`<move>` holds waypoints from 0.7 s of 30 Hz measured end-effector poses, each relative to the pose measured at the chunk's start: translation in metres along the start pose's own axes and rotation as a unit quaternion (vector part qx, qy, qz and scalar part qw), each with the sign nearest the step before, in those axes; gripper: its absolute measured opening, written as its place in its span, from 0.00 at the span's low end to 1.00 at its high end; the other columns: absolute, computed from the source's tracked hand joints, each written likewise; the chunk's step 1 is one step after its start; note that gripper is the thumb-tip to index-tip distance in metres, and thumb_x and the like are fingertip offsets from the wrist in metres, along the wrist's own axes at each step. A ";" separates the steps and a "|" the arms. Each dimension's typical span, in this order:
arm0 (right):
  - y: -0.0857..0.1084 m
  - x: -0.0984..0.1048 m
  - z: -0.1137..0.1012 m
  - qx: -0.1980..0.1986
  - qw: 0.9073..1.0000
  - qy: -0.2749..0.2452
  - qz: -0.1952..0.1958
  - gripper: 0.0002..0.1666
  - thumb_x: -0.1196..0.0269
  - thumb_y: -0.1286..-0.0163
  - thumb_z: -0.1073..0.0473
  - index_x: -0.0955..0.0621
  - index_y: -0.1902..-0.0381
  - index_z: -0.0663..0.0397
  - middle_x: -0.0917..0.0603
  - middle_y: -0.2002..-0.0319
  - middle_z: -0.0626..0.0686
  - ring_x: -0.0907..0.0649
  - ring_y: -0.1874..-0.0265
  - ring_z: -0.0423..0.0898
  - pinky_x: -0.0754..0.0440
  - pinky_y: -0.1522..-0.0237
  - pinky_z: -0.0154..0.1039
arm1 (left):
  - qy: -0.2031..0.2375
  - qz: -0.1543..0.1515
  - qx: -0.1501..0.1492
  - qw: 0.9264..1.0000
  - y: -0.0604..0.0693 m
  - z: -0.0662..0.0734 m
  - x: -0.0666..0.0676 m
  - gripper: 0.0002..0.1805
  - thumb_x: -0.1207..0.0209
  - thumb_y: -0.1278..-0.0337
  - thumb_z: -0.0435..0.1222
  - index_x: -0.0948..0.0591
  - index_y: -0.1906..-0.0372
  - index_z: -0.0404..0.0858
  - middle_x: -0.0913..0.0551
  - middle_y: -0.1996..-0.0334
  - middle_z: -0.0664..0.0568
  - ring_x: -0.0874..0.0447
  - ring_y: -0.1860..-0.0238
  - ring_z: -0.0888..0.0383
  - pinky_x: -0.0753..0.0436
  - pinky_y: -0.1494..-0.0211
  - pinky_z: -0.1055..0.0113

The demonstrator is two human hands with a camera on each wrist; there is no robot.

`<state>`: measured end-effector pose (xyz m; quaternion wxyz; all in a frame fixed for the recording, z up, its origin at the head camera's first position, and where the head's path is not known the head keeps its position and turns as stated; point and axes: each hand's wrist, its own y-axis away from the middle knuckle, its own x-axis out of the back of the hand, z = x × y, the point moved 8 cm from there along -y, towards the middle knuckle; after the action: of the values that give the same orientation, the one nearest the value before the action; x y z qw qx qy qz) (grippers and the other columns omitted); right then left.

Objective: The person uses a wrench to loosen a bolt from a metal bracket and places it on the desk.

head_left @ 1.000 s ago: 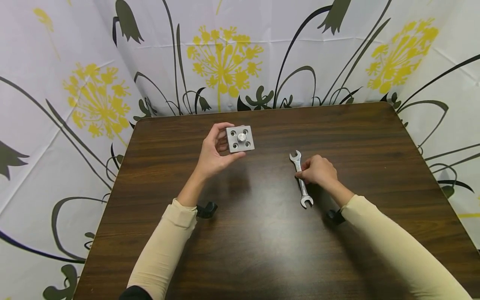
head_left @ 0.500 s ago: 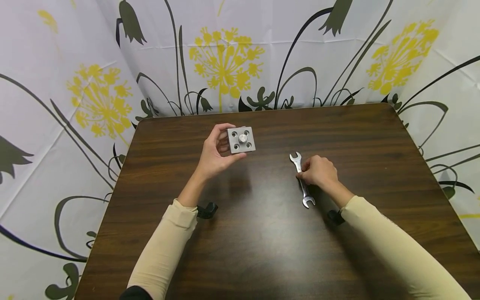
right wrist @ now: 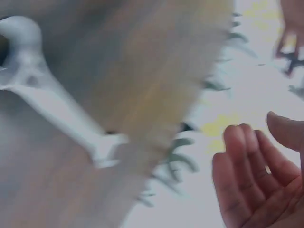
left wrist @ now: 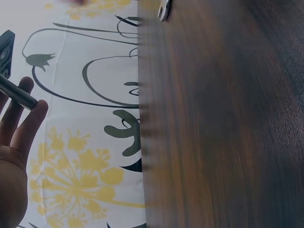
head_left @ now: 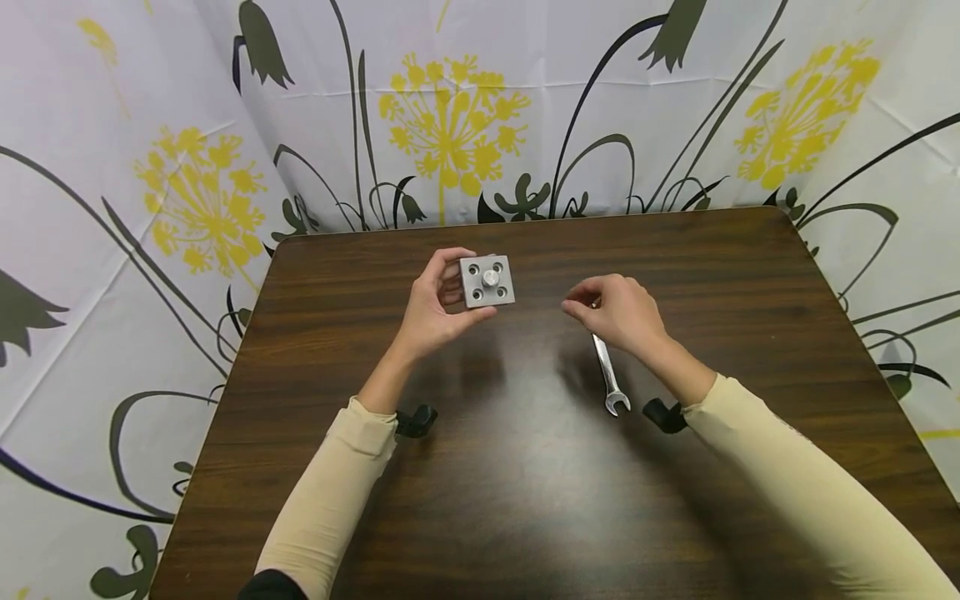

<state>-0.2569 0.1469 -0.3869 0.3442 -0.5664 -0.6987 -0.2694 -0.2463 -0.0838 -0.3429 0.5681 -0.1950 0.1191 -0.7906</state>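
From the head, two hands show over one dark wood-grain table (head_left: pixel 525 500). The left hand (head_left: pixel 431 315) grips one square metal plate (head_left: pixel 490 297) above it, thumb at the near edge, index finger at the far one; the plate has four holes round one central bolt (head_left: pixel 491 278). The right hand (head_left: pixel 622 312) is released, its fingers loosely bent above one double open-ended wrench (head_left: pixel 604 364) lying on the table, its far end mostly hidden by the hand. Two cream sleeves (head_left: pixel 330 492), two black wrist devices (head_left: pixel 664 416) and a flower-printed curtain (head_left: pixel 480 25) make up the rest.

The left wrist view adds what the head view hides: the bolt's threaded shaft, by the left hand's fingertips. One wrench end shows at the top border.

The right wrist view, blurred, gives both wrench ends at once, and the right hand's palm side: four fingers and a thumb, holding nothing, apart from the wrench. Part of the left hand shows at upper right.
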 end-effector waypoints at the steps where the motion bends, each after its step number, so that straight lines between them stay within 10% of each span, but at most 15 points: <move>1: -0.001 0.004 -0.013 0.021 1.000 -0.023 0.004 0.12 0.33 0.35 0.47 0.12 0.59 0.44 0.13 0.67 0.43 0.16 0.68 0.42 0.22 0.70 0.45 | 0.002 -0.001 0.002 1.000 0.000 -0.001 -0.002 0.38 0.29 0.61 0.17 0.33 0.41 0.26 0.18 0.51 0.35 0.15 0.58 0.49 0.15 0.55 0.54; 7: -0.003 0.020 -0.080 0.117 0.987 -0.108 0.011 0.11 0.33 0.34 0.53 0.13 0.56 0.51 0.14 0.68 0.45 0.17 0.74 0.39 0.20 0.71 0.38 | 0.014 -0.008 0.001 1.000 -0.002 -0.002 -0.008 0.38 0.30 0.61 0.16 0.35 0.41 0.24 0.19 0.50 0.34 0.15 0.56 0.49 0.15 0.54 0.56; 21: -0.017 0.014 -0.119 0.127 0.987 0.057 0.081 0.12 0.33 0.36 0.42 0.12 0.64 0.41 0.17 0.76 0.38 0.22 0.78 0.38 0.26 0.79 0.41 | -0.016 -0.008 -0.012 1.000 -0.004 -0.005 -0.008 0.38 0.28 0.61 0.19 0.34 0.41 0.23 0.17 0.52 0.36 0.16 0.56 0.52 0.16 0.52 0.53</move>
<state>-0.2541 0.0612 -0.3022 0.4734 -0.5567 -0.6580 -0.1818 -0.2491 -0.0751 -0.3469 0.5613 -0.2155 0.1178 -0.7903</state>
